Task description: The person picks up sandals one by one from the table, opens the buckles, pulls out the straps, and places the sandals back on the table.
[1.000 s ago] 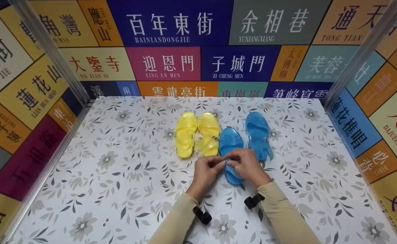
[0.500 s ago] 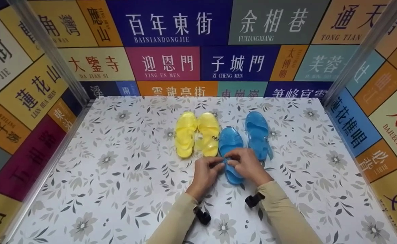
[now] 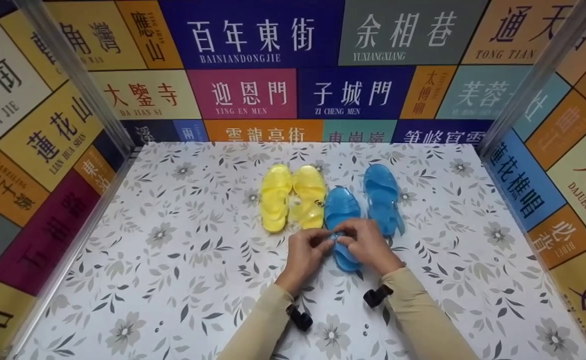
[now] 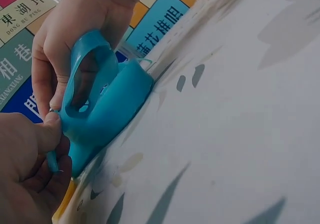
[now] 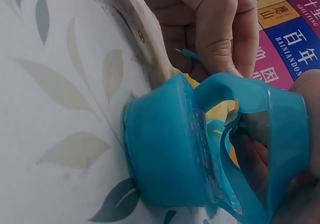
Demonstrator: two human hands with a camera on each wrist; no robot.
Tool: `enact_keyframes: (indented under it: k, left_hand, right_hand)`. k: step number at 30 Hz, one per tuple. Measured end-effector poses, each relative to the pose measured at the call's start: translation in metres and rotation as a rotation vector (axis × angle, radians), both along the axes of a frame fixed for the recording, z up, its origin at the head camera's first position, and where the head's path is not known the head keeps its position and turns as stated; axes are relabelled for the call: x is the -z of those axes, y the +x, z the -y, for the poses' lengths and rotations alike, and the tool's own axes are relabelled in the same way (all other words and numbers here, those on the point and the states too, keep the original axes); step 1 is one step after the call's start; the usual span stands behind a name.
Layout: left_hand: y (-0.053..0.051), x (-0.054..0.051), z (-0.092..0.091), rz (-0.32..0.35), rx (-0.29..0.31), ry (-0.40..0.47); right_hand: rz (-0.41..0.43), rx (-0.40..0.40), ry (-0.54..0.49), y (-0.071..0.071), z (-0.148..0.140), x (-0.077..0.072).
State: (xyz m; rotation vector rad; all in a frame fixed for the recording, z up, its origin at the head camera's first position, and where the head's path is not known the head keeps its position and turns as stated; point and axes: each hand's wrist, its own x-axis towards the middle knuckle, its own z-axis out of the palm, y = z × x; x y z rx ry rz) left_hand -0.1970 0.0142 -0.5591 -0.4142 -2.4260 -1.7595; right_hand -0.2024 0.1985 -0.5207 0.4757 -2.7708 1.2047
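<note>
You wear plain beige sleeves, the left sleeve (image 3: 261, 320) and the right sleeve (image 3: 423, 307) alike, close-fitting along your forearms and lightly creased. They end at the wrist, leaving your left hand (image 3: 304, 256) and right hand (image 3: 368, 246) bare. A small black device (image 3: 300, 319) juts from your left sleeve's inner side near the cuff; a matching black unit (image 3: 375, 296) juts from your right.

High head view looks down; close wrist views share one blue sandal (image 4: 115, 107).
</note>
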Motion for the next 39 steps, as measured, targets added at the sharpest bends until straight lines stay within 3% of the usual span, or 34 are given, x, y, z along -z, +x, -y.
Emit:
enact_keyframes:
  k: [12,23,32,39]
  left_hand:
    - [-0.001,-0.002,0.001,-0.025,-0.012,-0.025]
    - [-0.003,-0.004,-0.002,0.015,0.007,-0.001]
    - [0.002,0.006,0.009,-0.031,0.003,-0.016]
    - [-0.001,0.000,0.005,0.019,0.000,-0.016]
  right_hand:
    - [-0.008,0.015,-0.031,0.000,0.001,0.002]
    - [-0.015,0.015,-0.018,-0.001,0.001,0.006]
    - [0.000,0.019,-0.042,0.002,0.002,0.009]
    - [0.014,0.022,-0.039,0.000,-0.001,0.006]
